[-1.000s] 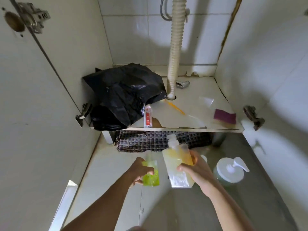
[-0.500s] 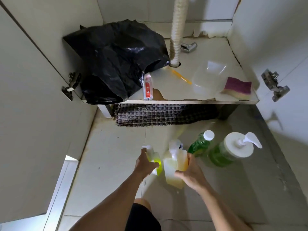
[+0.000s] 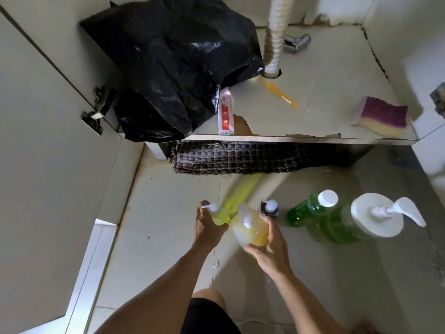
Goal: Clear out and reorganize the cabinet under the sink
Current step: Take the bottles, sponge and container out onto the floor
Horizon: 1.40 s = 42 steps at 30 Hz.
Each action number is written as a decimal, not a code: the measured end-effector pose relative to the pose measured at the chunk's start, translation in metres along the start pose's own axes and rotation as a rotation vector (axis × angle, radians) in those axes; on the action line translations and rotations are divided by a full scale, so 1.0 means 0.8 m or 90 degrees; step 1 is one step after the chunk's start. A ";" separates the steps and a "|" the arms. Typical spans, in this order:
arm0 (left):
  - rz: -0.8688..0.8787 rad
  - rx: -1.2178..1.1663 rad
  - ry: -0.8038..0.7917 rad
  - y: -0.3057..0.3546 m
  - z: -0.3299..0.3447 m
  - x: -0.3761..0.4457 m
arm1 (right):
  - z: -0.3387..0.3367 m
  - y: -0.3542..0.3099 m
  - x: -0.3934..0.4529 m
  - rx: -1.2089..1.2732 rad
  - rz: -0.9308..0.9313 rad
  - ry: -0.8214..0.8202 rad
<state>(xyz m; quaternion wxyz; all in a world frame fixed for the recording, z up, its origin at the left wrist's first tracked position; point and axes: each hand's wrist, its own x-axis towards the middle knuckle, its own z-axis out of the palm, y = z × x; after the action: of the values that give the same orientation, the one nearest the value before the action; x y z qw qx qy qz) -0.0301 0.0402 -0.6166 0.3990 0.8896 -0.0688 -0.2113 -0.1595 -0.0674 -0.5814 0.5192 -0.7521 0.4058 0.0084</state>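
bag (image 3: 173, 66) left on cabinet floor (image 3: 337, 68); sponge (image 3: 385, 116) right; bottles (image 3: 313, 208) below

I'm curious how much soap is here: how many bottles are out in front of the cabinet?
5: a yellow-green pump bottle in the left hand, an orange bottle in the right hand, and on the floor a small dark bottle, a green bottle and a large green pump bottle. Others may be hidden.

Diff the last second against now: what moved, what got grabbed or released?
Both hands carried their bottles down from cabinet-shelf height to the floor: left hand with the yellow-green pump bottle, right hand with the orange bottle. Neither grabbed nor released anything. Black bag, tube, sponge unmoved.
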 end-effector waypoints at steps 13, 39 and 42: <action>-0.046 0.078 -0.112 -0.021 -0.012 -0.024 | -0.004 0.005 0.012 -0.175 0.141 -0.044; 0.114 0.264 -0.001 0.310 -0.091 0.137 | -0.260 -0.277 0.139 -0.515 -0.249 0.219; 0.078 0.280 -0.001 0.315 -0.061 0.154 | -0.277 -0.287 0.208 -0.496 -0.291 0.239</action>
<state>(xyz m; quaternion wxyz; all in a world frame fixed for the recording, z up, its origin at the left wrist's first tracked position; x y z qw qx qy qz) 0.1138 -0.1321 -0.4411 0.2076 0.9491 -0.1675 -0.1672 0.0039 -0.3119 -0.3737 0.1058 -0.9488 0.2838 -0.0902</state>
